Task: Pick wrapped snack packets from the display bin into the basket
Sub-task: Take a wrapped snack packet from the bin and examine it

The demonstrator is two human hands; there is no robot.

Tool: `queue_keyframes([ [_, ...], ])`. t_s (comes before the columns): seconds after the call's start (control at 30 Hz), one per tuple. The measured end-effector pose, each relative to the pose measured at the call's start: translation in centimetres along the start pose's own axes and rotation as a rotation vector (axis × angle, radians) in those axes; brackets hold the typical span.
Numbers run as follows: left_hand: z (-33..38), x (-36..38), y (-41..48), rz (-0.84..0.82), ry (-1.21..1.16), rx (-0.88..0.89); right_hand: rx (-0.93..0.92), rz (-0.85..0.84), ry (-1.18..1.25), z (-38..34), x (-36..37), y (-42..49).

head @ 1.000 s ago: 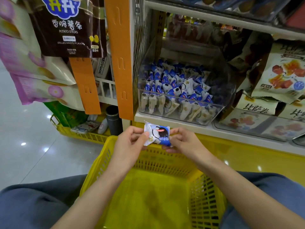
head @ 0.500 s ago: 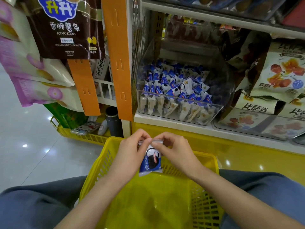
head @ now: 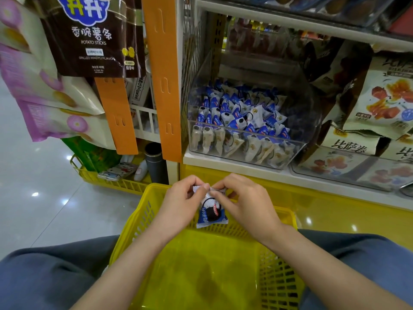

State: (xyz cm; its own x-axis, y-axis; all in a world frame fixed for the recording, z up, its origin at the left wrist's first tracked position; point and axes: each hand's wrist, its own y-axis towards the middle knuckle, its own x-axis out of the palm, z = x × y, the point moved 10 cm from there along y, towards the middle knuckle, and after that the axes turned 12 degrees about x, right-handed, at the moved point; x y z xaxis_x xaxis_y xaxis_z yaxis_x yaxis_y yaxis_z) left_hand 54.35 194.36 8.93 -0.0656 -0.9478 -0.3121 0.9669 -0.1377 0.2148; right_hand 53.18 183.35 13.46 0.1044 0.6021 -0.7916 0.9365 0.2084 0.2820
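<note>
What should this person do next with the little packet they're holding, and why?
Probably let go, so that the snack packet drops into the yellow basket. Both the left hand and the right hand pinch its top edge, and it hangs just inside the basket's far rim, above the basket floor. The display bin holds many more to pick.

The top seam of the snack packet (head: 212,214) is hidden under the pinching fingertips of the left hand (head: 181,204) and right hand (head: 243,202). Below the wrists the basket (head: 214,271) runs off the bottom edge, and above the hands the print on the packets (head: 237,115) in the display bin (head: 310,121) is too small to read.
</note>
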Motion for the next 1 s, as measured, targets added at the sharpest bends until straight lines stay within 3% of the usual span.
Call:
queue_keyframes([
  [0.13,-0.6,-1.1,-0.1,0.1,0.086,-0.032,0.191,0.114,0.221,2.3,-1.4,0.7],
  [0.23,-2.2,-0.7,-0.5,0.047,0.053,-0.163,0.296,0.178,0.387,3.7,-2.3,0.8],
  [0.33,-3.6,1.2,-1.3,0.012,-0.277,-0.396,0.183,0.157,0.406,2.5,-2.3,0.5],
  [0.4,-3.6,1.3,-1.3,0.072,-0.456,-0.451,0.039,0.118,0.294,0.8,-1.6,0.0],
  [0.5,-3.1,0.2,-1.0,0.145,-0.554,-0.37,-0.125,0.068,0.078,-1.0,-0.4,-0.9],
  [0.6,-2.5,-0.4,-1.0,0.173,-0.54,-0.303,-0.185,0.039,0.01,-1.4,-0.1,-1.0],
  [0.67,-2.4,-0.7,-1.0,0.203,-0.49,-0.294,-0.078,0.007,0.153,-0.8,-0.1,-0.6],
  [0.77,-2.2,-0.9,-0.9,0.224,-0.455,-0.286,0.335,-0.064,0.57,2.4,0.5,0.3],
  [0.87,-1.9,0.0,-0.8,0.133,-0.454,-0.271,0.675,-0.329,0.884,4.6,3.2,-0.2],
  [0.93,-1.4,0.4,-0.6,0.076,-0.388,-0.216,0.704,-0.447,0.961,4.3,4.1,-0.7],
  [1.0,-0.8,-0.5,-0.3,0.111,-0.207,-0.115,0.7,-0.434,0.989,4.1,4.2,-0.8],
])
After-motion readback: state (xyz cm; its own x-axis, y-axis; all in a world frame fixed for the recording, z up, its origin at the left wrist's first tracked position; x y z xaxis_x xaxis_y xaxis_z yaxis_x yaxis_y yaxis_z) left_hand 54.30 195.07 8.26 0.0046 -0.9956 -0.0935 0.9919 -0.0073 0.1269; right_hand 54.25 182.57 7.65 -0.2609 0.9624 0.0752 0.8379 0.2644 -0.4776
